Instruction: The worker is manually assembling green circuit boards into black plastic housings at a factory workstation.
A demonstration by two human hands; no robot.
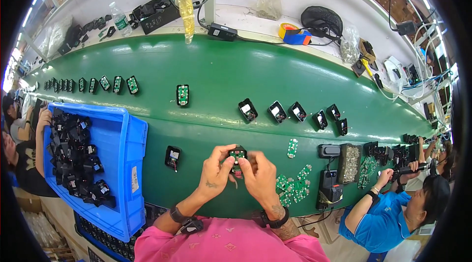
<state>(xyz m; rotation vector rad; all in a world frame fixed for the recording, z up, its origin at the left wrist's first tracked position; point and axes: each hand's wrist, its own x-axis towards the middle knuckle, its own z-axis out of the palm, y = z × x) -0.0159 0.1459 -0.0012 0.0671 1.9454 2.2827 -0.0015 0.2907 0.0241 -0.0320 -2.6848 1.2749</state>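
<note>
Your left hand [215, 166] and right hand [259, 173] clamp fingers on a black housing [238, 154] with green board seated, bare boards [291, 187] waiting right of them, finished units [183, 94] beyond

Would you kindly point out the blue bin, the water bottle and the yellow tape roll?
blue bin [129, 163]: head view, bare right wall.
water bottle [120, 20]: head view, mid body.
yellow tape roll [286, 29]: head view, outer side.
</note>
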